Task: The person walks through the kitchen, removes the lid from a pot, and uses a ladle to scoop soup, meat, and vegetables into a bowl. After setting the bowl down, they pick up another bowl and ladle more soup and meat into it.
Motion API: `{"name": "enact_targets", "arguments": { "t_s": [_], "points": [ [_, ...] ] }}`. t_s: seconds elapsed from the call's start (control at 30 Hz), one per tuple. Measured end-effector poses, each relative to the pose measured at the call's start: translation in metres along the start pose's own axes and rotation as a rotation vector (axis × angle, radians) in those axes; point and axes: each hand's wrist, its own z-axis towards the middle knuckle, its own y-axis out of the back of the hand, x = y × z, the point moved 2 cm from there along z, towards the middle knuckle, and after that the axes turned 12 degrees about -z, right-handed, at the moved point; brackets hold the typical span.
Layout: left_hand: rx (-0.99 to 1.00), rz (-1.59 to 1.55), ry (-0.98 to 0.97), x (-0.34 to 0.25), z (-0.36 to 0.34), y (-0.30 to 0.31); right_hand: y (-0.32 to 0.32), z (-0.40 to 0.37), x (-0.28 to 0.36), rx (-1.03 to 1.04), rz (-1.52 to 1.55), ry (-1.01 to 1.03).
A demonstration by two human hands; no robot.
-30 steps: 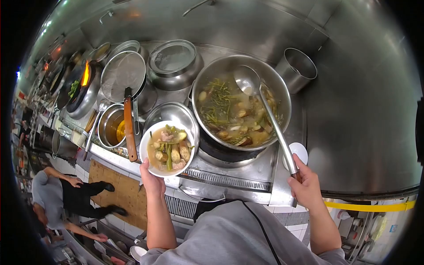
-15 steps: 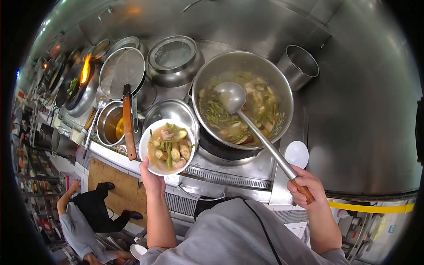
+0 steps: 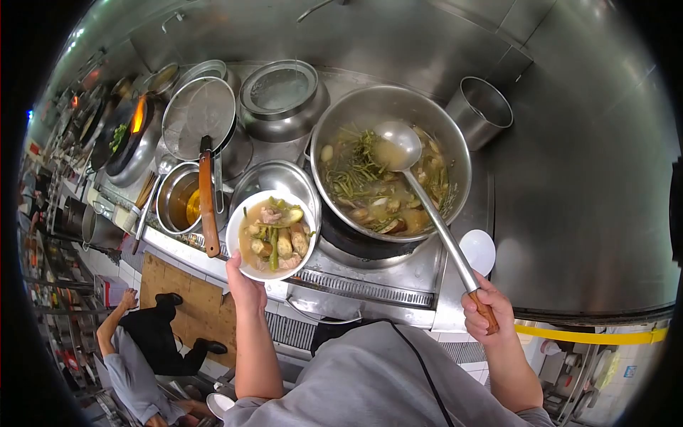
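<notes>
Head view: long steel ladle, clasped by right fingers, is shifted rightward, seemingly stirring round steel pot; white bowl is clasped by left fingers.

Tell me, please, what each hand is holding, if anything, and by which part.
The left hand holds a round white bowl by its near left edge; the right hand grips a long silver metal ladle by its brown wooden handle.
</notes>
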Motion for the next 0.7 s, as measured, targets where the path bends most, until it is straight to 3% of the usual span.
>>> {"name": "enact_targets", "arguments": {
  "t_s": [0.23, 0.47, 0.7],
  "points": [
    [0.014, -0.007, 0.009, -0.001, 0.0, -0.001, -0.022, -0.01, 0.007, 0.05, 0.145, -0.033],
    [0.04, -0.023, -0.016, -0.004, -0.001, -0.008, -0.049, -0.044, 0.031, 0.091, 0.125, 0.146],
    [0.086, 0.003, -0.006, -0.008, -0.002, -0.028, -0.102, -0.079, 0.054, 0.117, 0.131, 0.137]
  ]
}}
